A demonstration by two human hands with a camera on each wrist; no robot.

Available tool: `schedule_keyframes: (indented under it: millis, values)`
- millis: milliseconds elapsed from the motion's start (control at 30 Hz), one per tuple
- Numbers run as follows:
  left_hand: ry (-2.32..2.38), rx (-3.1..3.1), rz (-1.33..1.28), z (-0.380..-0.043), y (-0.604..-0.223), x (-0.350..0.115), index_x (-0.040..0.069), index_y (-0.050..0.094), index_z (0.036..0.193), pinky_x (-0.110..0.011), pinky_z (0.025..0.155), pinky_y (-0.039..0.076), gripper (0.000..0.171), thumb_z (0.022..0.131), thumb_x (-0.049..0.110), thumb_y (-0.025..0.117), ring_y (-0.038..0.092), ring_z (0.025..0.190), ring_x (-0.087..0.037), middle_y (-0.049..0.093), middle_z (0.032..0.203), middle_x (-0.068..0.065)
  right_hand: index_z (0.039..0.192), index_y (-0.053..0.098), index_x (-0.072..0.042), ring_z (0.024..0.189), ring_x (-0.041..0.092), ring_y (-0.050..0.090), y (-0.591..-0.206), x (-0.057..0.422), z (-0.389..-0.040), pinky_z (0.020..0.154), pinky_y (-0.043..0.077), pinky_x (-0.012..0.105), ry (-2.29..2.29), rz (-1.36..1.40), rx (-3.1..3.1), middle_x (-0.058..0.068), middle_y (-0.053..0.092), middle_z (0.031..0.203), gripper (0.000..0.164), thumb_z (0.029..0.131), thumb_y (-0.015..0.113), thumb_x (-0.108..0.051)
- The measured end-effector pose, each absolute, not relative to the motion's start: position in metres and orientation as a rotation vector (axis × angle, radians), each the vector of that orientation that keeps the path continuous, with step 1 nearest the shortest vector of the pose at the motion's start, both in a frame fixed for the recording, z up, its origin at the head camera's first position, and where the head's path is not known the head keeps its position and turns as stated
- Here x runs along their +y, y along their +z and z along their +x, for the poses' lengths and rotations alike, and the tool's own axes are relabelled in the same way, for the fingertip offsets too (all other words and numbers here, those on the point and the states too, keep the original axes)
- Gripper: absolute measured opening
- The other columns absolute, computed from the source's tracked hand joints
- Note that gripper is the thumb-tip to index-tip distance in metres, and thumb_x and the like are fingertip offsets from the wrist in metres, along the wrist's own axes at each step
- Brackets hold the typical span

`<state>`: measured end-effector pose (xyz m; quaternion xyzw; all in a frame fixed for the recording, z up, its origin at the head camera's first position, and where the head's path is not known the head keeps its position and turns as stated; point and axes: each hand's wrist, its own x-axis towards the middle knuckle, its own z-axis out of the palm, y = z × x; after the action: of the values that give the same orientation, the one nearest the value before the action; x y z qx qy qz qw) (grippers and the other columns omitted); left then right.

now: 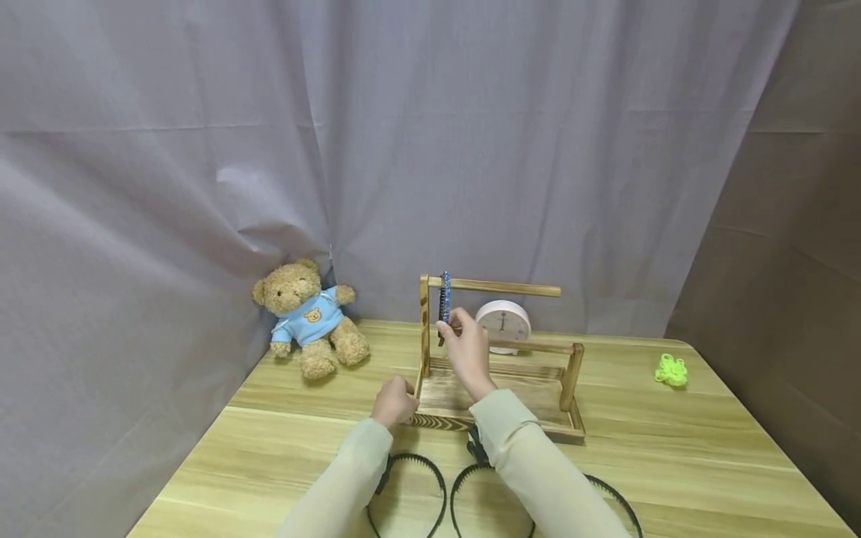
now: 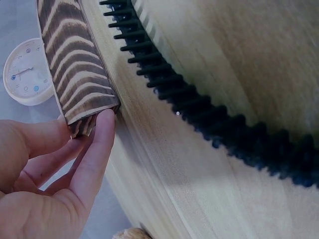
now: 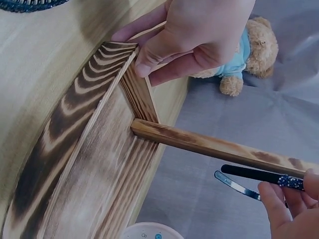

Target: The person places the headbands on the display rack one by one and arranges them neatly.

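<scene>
A grey curtain (image 1: 430, 149) hangs across the far side and down the left, and before it stands your light wooden table (image 1: 646, 426) with streaked grain. Toward its middle sits a wooden rack (image 1: 484, 423), its tray base banded with dark grain; a taller post at the left carries the upper bar (image 1: 504, 287), and a shorter post at the right carries the lower one. Your right hand (image 1: 466, 351) is raised above the tray, its grip pinching the blue, glittery headband (image 1: 446, 295) low down. That headband stands upright across the upper bar, close by the left post, its top just above the bar. Your left hand (image 1: 394, 403) has its grip pinched on the rack's near left corner, fingers against the end of the wood. A round white clock (image 1: 504, 323) stands behind the rack. Far left, a teddy bear (image 1: 303, 321) in a light blue shirt leans by the curtain; far right lies a bright green bundle (image 1: 671, 370). Dark toothed headbands (image 1: 444, 489) lie at the near side, partly hidden by your sleeves (image 1: 538, 463).
</scene>
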<state>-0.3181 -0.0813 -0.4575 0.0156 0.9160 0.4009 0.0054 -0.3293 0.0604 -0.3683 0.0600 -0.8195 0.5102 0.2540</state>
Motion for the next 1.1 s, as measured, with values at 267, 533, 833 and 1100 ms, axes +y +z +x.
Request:
schedule_keyframes:
  millis: [267, 533, 833, 1100]
  values:
    - [1.269, 2.845, 0.047, -0.316, -0.463, -0.079, -0.011, 0.064, 0.112, -0.027, 0.054, 0.055, 0.029, 0.084, -0.002, 0.067, 0.062, 0.049, -0.014, 0.067, 0.107, -0.029, 0.091, 0.066, -0.006, 0.09, 0.026, 0.07, -0.373, 0.065, -0.329, 0.079, 0.056, 0.04, 1.339, 0.186, -2.278, 0.011, 0.074, 0.095, 0.01, 0.091, 0.069, -0.015]
    - [1.27, 2.842, 0.042, -0.315, -0.467, -0.079, -0.012, 0.063, 0.113, -0.022, 0.048, 0.053, 0.03, 0.085, -0.003, 0.066, 0.061, 0.047, -0.013, 0.066, 0.109, -0.031, 0.119, 0.064, -0.003, 0.096, 0.03, 0.07, -0.377, 0.07, -0.327, 0.084, 0.058, 0.04, 1.389, 0.171, -2.347, 0.015, 0.071, 0.11, 0.037, 0.088, 0.073, -0.021]
    - [1.253, 2.859, 0.038, -0.318, -0.461, -0.079, -0.011, 0.064, 0.113, -0.024, 0.049, 0.054, 0.031, 0.083, -0.004, 0.065, 0.062, 0.049, -0.013, 0.066, 0.112, -0.03, 0.13, 0.056, -0.003, 0.107, 0.035, 0.066, -0.385, 0.09, -0.325, 0.094, 0.053, 0.045, 1.426, 0.088, -2.353, 0.019, 0.068, 0.119, 0.055, 0.085, 0.076, -0.028]
    - [1.236, 2.88, 0.061, -0.319, -0.458, -0.08, -0.011, 0.065, 0.112, -0.027, 0.054, 0.055, 0.03, 0.083, -0.003, 0.065, 0.063, 0.052, -0.014, 0.066, 0.112, -0.03, 0.128, 0.056, 0.002, 0.107, 0.034, 0.066, -0.392, 0.105, -0.322, 0.094, 0.053, 0.043, 1.554, 0.043, -2.238, 0.022, 0.067, 0.117, 0.053, 0.086, 0.075, -0.025]
